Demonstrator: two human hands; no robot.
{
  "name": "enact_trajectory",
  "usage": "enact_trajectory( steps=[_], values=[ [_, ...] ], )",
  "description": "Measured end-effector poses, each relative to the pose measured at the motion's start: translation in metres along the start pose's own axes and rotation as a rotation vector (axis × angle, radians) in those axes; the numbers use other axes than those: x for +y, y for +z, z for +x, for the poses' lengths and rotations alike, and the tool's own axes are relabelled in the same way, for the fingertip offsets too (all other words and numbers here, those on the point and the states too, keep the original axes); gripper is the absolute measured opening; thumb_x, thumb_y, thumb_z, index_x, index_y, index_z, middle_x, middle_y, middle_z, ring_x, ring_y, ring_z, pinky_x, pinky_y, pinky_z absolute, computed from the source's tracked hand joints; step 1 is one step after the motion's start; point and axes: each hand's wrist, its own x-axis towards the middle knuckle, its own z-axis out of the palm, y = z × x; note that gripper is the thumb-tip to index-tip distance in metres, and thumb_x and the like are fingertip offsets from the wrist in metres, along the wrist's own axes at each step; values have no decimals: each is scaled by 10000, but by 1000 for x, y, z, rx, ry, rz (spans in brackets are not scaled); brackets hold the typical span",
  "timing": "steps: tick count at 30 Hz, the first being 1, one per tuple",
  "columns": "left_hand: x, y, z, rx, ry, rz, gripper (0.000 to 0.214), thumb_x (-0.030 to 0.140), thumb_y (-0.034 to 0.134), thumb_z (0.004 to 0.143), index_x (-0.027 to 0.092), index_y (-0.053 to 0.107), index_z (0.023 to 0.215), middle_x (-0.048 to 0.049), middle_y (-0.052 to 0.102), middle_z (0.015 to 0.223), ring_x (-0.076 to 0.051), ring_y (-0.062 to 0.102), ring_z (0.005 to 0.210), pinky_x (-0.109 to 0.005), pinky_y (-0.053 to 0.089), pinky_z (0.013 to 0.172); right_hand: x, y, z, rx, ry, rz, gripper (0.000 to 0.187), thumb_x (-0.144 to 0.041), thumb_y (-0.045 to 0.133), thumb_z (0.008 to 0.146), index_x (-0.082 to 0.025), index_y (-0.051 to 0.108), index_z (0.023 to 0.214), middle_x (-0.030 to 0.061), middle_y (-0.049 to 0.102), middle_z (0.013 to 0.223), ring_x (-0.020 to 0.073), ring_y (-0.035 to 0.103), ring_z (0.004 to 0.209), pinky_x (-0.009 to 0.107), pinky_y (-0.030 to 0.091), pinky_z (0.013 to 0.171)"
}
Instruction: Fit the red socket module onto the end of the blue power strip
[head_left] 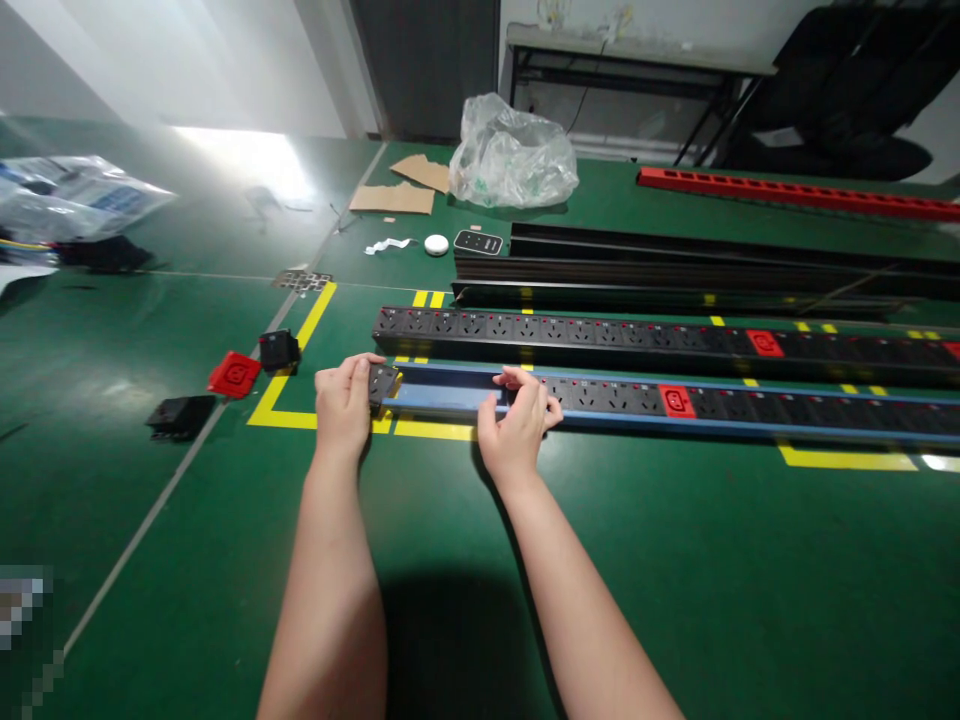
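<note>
The left hand (343,405) is closed on a black end piece (382,384) at the left end of a blue power strip (615,400). The right hand (517,425) holds the strip narrowly, across its width. The strip lies on the worktop (675,560), long axis left to right, sockets facing up, just beside yellow tape (435,430).

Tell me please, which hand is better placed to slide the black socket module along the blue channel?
Probably the left hand: it holds that module at the end of the channel, while the right hand sits farther along.
</note>
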Motion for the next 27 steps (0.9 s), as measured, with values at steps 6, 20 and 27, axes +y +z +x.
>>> enact_trajectory(
  steps=[6,20,27],
  values=[
    [5,3,-2,9,1,-53,554,527,251,1071,228,717,1094,-92,676,1090,-282,548,1096,-418,450,1024,-1,-1,0,-1,7,8,293,-218,490,888,-221,554,1174,21,743,1052,205,636,1021,376,238,1001],
    [5,7,-6,95,41,-48,702,694,173,1052,210,674,1139,-119,642,1126,-285,521,1110,-410,422,1025,-2,-1,1,-17,24,24,295,-201,513,871,-225,554,1162,1,748,1023,205,628,1031,373,229,999],
    [3,9,-7,34,44,-65,793,746,167,1024,188,699,1208,-142,668,1135,-303,530,1161,-439,425,1057,-2,-1,1,-21,27,21,289,-204,516,872,-225,565,1156,-1,750,1015,204,624,1032,376,231,1002]
  ],
)
